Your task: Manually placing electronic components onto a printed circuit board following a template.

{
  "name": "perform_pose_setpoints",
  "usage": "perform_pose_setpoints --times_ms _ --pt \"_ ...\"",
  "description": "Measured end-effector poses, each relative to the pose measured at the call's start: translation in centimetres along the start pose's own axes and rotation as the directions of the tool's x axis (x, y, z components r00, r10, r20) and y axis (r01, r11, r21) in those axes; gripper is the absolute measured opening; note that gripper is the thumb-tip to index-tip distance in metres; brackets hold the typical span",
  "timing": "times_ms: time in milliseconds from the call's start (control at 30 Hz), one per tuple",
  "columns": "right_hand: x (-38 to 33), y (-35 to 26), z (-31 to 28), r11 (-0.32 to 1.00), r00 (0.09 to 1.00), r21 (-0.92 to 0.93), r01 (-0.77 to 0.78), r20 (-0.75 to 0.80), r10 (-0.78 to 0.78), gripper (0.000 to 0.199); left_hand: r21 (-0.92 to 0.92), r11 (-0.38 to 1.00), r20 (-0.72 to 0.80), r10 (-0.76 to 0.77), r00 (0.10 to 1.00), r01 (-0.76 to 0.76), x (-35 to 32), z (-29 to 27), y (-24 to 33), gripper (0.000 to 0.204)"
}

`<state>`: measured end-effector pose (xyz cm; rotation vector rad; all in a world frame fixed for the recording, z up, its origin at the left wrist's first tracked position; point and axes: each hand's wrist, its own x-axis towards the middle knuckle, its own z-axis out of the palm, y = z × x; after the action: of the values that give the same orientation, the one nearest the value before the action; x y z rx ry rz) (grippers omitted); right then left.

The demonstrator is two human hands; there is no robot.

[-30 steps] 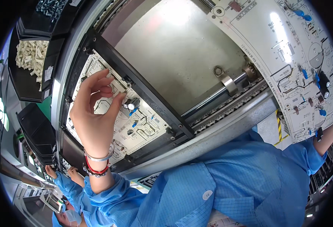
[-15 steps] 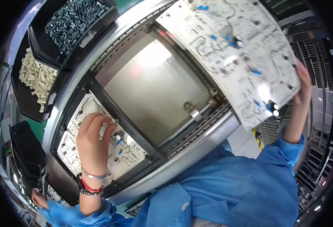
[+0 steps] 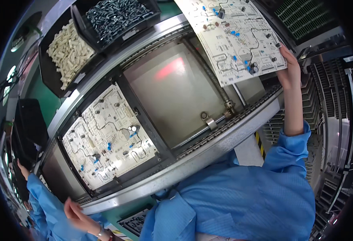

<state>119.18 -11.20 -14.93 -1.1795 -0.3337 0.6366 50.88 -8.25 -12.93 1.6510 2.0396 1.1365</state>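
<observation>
My right hand point(image 3: 290, 73) grips the near right corner of a white circuit board point(image 3: 246, 42), which carries small blue and black parts. This board is held tilted above the far right part of the conveyor. My left hand point(image 3: 79, 217) is off the near rail at the lower left, fingers extended and slightly blurred, with nothing visible in it. A second white circuit board point(image 3: 104, 140) lies in a black carrier frame point(image 3: 146, 124) on the conveyor, fully uncovered.
Beyond the far rail stand a black bin of cream-coloured parts point(image 3: 70, 54) and another of small dark metallic parts point(image 3: 118, 18). A metal rail point(image 3: 224, 138) runs along the near side. Racks point(image 3: 333, 104) stand at right. A co-worker's hand point(image 3: 24, 170) shows at far left.
My left hand has left the board in the carrier frame and moved down toward me, past the near rail. The board in my right hand has shifted away from me, and the view has turned.
</observation>
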Motion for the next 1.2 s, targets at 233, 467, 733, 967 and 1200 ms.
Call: perform_pose_setpoints --times_ms 233,467,733,967,1200 --pt "2.1 1.2 2.3 0.997 0.992 0.075 0.01 0.128 -0.019 0.037 0.695 0.531 -0.425 -0.241 0.872 0.485 -16.4 -7.1 -26.0 0.043" --pt "2.7 1.6 4.0 0.994 0.994 0.103 0.045 0.099 -0.056 0.037 0.635 0.686 -0.205 -0.293 0.934 0.355 -24.1 -5.7 -29.6 0.049" --pt "4.4 1.3 4.7 0.979 0.99 0.16 0.13 0.029 -0.136 0.035 0.572 0.705 -0.181 -0.389 0.903 0.418 -22.8 -6.4 -27.5 0.037" --pt "7.5 1.5 7.9 0.951 0.951 0.08 0.298 0.062 -0.303 0.032 0.774 0.621 -0.198 0.054 0.979 0.123 -19.8 -6.5 -15.9 0.032" --pt "10.9 3.6 10.3 0.902 0.907 0.134 0.409 0.043 -0.418 0.028 0.802 0.594 -0.245 0.429 0.87 -0.067 -19.4 -6.7 -5.2 0.024"
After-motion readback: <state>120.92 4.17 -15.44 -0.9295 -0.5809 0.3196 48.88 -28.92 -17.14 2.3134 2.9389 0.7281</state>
